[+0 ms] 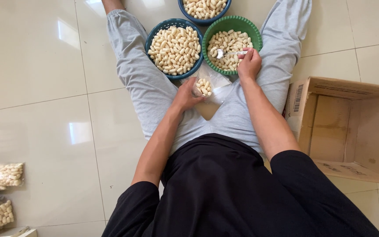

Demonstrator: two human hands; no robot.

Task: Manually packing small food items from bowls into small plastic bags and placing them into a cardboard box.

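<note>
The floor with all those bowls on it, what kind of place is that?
Probably a home or small workshop where snacks get packed by hand. A person sits on a shiny tiled floor, with bowls of pale puffed pieces, filled clear bags and an open cardboard box.

Clear bag (204,87) part-filled with pale pieces; metal spoon (227,53) over green bowl (255,33).

Tiled floor (40,66) with bowls (175,48), box (347,127)
</note>
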